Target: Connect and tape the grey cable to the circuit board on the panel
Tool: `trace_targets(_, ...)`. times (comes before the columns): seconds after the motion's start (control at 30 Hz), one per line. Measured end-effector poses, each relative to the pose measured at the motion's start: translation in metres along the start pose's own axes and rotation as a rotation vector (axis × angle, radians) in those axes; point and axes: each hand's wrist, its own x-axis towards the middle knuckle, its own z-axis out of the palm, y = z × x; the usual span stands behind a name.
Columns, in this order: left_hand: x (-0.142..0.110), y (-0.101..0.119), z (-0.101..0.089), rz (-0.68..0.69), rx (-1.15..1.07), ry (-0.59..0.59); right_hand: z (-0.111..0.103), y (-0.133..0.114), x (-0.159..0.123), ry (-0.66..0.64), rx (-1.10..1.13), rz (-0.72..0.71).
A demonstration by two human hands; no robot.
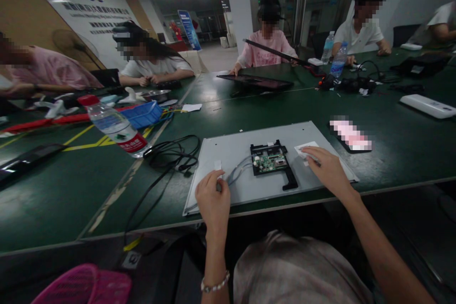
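Observation:
A flat grey panel (pixel 242 140) lies before me at the table's near edge. On its middle sits a black plastic frame (pixel 291 180) around a green circuit board (pixel 268 163). Grey wires (pixel 239 169) run from the board's left side towards my left hand (pixel 213 197), whose fingers are curled over the panel's left part; what they grip, if anything, is hidden. My right hand (pixel 326 168) is closed over the panel's right part, pinching a small, thin dark object (pixel 315 160) of unclear kind. Just beyond those fingers is a white label or paper (pixel 305 147).
A phone (pixel 351 135) lies right of the panel. Left are a black cable (pixel 174 152), a tilted water bottle (pixel 117 126) and a blue basket (pixel 144 114). Across the green table (pixel 199 104), a person holds a dark flat screen (pixel 256 81). A pink basket (pixel 85 287) stands below.

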Motion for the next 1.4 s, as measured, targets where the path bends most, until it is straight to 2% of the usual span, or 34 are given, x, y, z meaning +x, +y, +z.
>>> trace_targets(0.17,0.002,0.010,-0.001,0.060,0.086,0.027,0.001,-0.018,0.027,-0.122,-0.001,-0.059)
trace_targets(0.27,0.003,0.021,0.005,0.106,0.050,0.003,0.008,-0.023,0.051,-0.210,-0.044,-0.109)
trace_targets(0.4,0.005,0.048,0.022,0.201,-0.108,-0.150,0.029,-0.022,0.081,-0.342,-0.124,-0.201)
trace_targets(0.5,0.005,0.067,0.036,0.285,-0.132,-0.273,0.045,-0.022,0.095,-0.400,-0.165,-0.232)
trace_targets(0.67,0.002,0.071,0.046,0.336,-0.093,-0.362,0.062,-0.021,0.103,-0.404,-0.197,-0.206)
trace_targets(0.83,-0.001,0.066,0.045,0.325,-0.071,-0.417,0.055,-0.020,0.104,-0.323,-0.238,-0.165)
trace_targets(0.93,0.000,0.068,0.042,0.309,-0.055,-0.442,0.045,-0.018,0.104,-0.264,-0.360,-0.064)
trace_targets(1.07,0.000,0.071,0.039,0.299,-0.025,-0.475,0.038,-0.010,0.102,-0.338,-0.432,0.047)
trace_targets(1.27,0.001,0.071,0.040,0.297,-0.016,-0.486,0.035,0.001,0.098,-0.381,-0.394,0.019)
trace_targets(1.4,0.001,0.070,0.041,0.298,-0.023,-0.478,0.033,0.005,0.098,-0.378,-0.379,-0.054)
